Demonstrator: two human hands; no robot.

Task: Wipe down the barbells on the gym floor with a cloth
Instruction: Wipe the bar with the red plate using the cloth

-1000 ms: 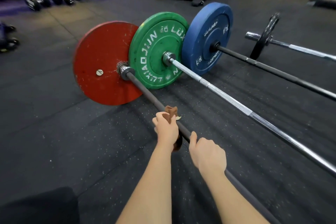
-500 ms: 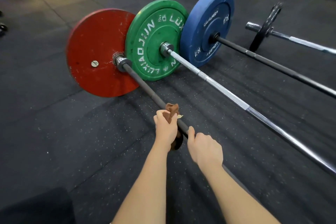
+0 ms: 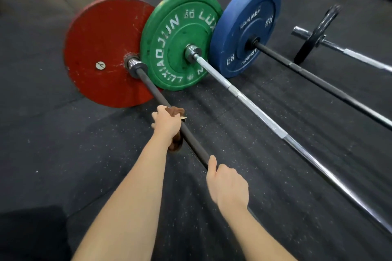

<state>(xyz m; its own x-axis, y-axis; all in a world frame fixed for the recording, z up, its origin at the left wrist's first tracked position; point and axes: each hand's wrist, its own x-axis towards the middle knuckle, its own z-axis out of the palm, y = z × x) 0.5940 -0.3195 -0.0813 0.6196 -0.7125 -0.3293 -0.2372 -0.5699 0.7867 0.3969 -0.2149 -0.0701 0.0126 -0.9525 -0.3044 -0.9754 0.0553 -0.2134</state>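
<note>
Head view: left grip (image 3: pixel 167 124) wraps a brown cloth (image 3: pixel 175 110) round the dark barbell (image 3: pixel 152 88) on the gym floor (image 3: pixel 63 154), near its red plate (image 3: pixel 101 44); right grip (image 3: pixel 228 186) clasps the bar bare-handed. Mid-wipe, seemingly; next, slide the cloth along.

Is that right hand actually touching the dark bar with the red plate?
Touching. The head view shows the right hand wrapped round the dark bar, thumb lying along it.
</note>
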